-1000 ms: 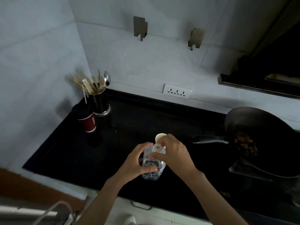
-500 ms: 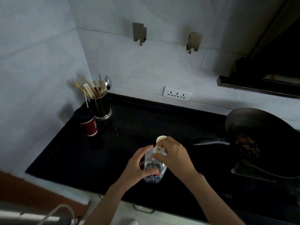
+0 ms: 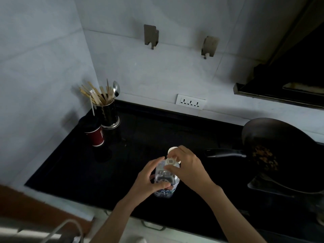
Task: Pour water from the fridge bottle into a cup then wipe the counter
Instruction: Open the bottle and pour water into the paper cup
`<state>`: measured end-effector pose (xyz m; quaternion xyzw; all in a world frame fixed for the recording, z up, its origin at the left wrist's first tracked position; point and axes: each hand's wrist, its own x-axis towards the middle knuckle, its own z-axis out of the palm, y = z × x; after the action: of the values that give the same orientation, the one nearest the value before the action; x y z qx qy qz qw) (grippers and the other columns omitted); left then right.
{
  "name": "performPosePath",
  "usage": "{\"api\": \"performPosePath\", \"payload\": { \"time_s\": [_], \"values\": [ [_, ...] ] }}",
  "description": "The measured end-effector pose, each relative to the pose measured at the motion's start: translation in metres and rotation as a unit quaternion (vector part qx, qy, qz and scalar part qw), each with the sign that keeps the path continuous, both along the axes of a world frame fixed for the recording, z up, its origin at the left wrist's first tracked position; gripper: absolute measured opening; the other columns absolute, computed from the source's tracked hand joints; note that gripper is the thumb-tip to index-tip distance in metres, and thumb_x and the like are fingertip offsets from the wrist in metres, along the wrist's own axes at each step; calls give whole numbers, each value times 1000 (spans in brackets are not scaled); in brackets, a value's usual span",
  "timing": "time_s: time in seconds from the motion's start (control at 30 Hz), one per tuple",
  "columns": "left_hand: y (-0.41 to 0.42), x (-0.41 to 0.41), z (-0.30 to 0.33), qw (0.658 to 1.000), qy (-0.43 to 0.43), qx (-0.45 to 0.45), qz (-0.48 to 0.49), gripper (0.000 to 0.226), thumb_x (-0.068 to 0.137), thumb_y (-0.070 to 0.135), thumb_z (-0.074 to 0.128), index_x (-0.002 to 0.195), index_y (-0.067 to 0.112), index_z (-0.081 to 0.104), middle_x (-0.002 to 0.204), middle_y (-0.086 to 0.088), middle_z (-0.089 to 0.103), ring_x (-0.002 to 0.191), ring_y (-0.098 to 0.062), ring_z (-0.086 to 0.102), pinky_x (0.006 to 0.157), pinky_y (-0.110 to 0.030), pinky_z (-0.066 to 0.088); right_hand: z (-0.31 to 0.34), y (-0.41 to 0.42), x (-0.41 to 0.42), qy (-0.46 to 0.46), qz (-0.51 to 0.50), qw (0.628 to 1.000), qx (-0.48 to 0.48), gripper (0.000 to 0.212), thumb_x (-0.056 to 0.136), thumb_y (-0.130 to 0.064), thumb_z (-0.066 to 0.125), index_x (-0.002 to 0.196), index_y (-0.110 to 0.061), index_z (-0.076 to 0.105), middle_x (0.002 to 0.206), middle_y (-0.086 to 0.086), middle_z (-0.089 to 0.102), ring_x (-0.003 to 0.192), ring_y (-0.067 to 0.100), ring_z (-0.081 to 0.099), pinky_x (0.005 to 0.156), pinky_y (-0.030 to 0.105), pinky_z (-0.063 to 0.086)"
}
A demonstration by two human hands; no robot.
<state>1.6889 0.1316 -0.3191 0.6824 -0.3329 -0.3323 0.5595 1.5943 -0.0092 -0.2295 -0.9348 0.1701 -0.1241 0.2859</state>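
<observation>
Black counter [image 3: 122, 163], pale tiled wall [image 3: 157, 71], wok [image 3: 280, 155] right

Both bare forearms reach up from the lower edge toward the middle of the view, converging there; the left hand [image 3: 149, 179] is curled around the side of the clear plastic water bottle [image 3: 165, 187], thumb across the near face and fingers wrapped behind, gripping it upright; the right hand [image 3: 188, 168] arches over the bottle's top, wrist bent and knuckles raised, with thumb and forefinger pinched on the white cap [image 3: 171, 161]; the remaining right fingers fan loosely behind; the two hands sit close together, nearly touching above the bottle's shoulder; no sleeves show on either arm.
</observation>
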Motion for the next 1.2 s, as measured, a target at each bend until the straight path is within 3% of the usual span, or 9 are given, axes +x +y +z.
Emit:
{"api": "performPosePath", "payload": {
  "time_s": [0.1,0.3,0.4,0.5,0.6,0.73,0.93,1.03,1.2],
  "values": [
    [0,0,0,1000,4,-2,3,74,75,18,82,135,42,45,135,21,49,125,-4,51,94,-23,51,-1,-4,-4,29,73,996,49,31,84,-11,64,112,-25,63,114,-19,51,109,0,49,84,11,42],
    [0,0,-2,1000,-5,5,4,76,75,21,82,137,43,43,136,24,46,127,1,47,99,-27,49,-5,-3,-3,18,-3,1000,-22,55,71,-50,76,116,-23,57,111,-12,47,101,5,45,75,12,37],
    [0,0,-2,1000,-3,6,4,76,75,19,81,136,43,43,137,23,46,125,2,49,96,-24,50,-3,-1,-3,5,-13,999,-50,34,79,-36,74,107,-19,63,102,-10,55,97,6,48,67,9,36],
    [0,0,-2,1000,-3,5,6,75,75,20,82,135,44,44,136,24,46,126,2,48,95,-23,50,-3,-2,-6,31,35,998,-28,36,83,-25,67,119,-25,61,118,-11,53,112,6,45,78,11,41],
    [-1,0,-2,1000,-1,8,5,75,75,21,82,136,44,43,136,24,46,127,2,47,97,-25,49,-2,0,-6,38,30,998,-43,60,77,-48,71,130,-27,53,128,-10,44,116,7,42,87,19,40],
    [-1,0,-2,1000,-11,10,1,76,76,20,81,138,43,42,134,28,45,126,4,46,94,-21,49,-1,6,4,41,-31,990,-133,59,72,-65,66,112,-23,59,106,-7,53,95,8,52,68,19,39],
    [-1,1,-2,1000,-6,8,0,75,76,22,81,136,45,43,135,28,45,126,1,48,97,-27,50,5,7,8,69,-1,990,-126,23,87,-37,62,107,-26,62,105,-11,53,98,9,54,67,17,39],
    [0,1,-4,1000,-5,8,3,76,75,21,82,136,44,43,137,24,46,126,0,48,101,-32,49,8,5,5,92,34,993,-62,35,82,-28,66,117,-31,59,117,-14,49,109,8,48,76,19,44],
    [0,2,-4,1000,-16,12,-2,77,74,26,81,136,48,41,136,28,44,127,4,45,101,-31,48,10,8,5,100,-22,987,-123,56,77,-61,64,120,-26,53,115,-9,48,106,8,49,72,18,39]
  ]
}}
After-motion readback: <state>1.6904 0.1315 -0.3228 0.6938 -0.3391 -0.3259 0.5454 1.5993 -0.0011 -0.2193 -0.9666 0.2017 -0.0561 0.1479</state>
